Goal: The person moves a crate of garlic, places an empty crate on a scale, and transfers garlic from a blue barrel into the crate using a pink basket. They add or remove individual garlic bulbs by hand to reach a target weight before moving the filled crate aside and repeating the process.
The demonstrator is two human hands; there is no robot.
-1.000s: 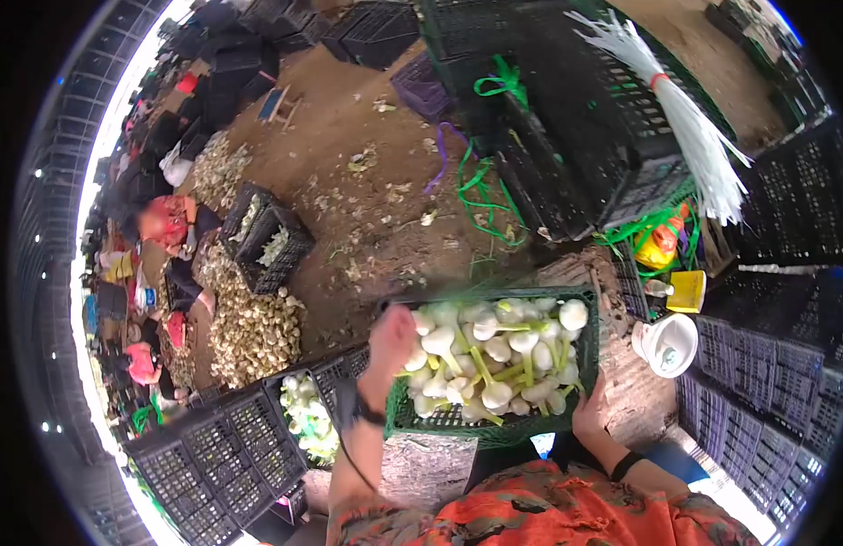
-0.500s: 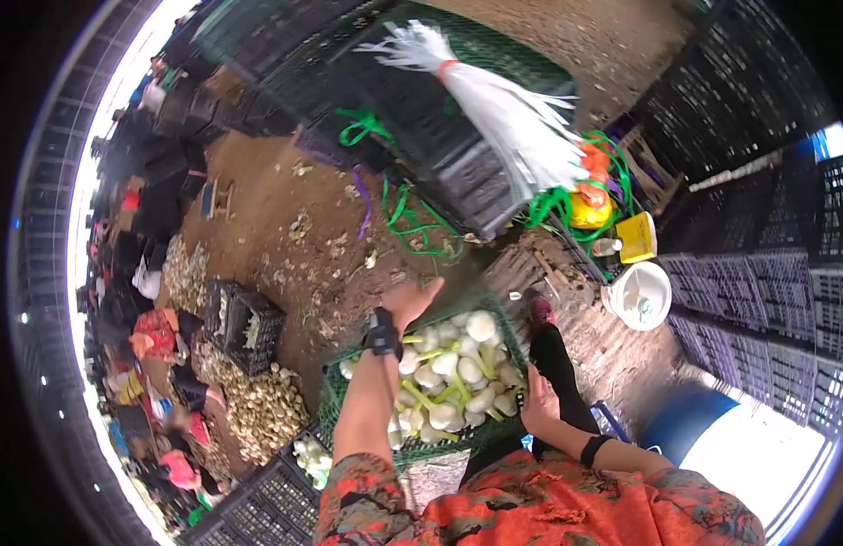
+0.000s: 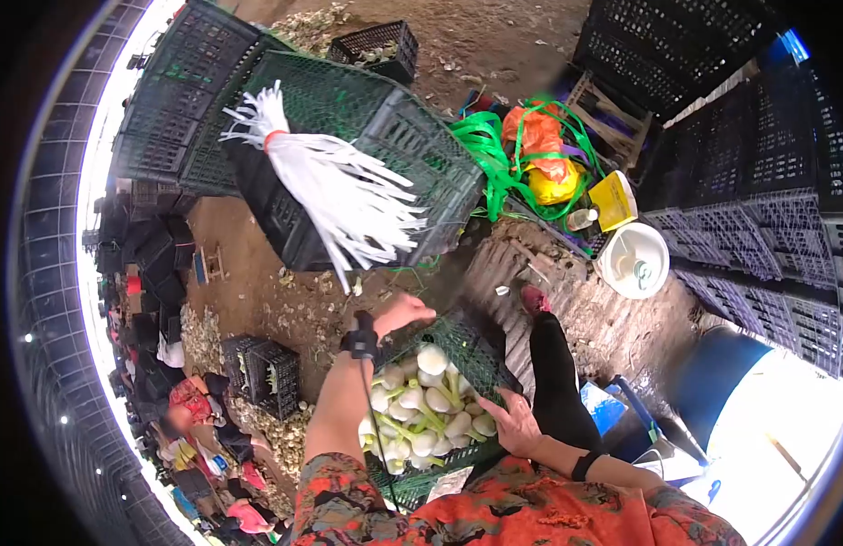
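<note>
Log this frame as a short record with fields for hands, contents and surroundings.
Left hand: near the far side of the plastic crate, contact unclear
Right hand: on green netting at the crate's right
Contents: garlic bulbs with green stems
Beyond: red-banded bundle of white strips on netted crates
Right: white bucket beside yellow container

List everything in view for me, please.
Garlic bulbs: many, white with green stems, in front crate
Front crate: one, dark, green-netted, by both hands
Strip bundle: one, white, on stacked crates
Stacked crates: several, black, green-netted, upper left
Straps: several, green, right of strip bundle
Bags: two or more, orange and yellow, among straps
Container: one, yellow, beside bucket
Bucket: one, white, right
Barrel: one, blue, lower right
Crate stacks: several, black, far right
Co-workers: at least two, reddish clothing, lower left
Left hand: one, bare, crate's far edge
Right hand: one, bare, crate's right side
</note>
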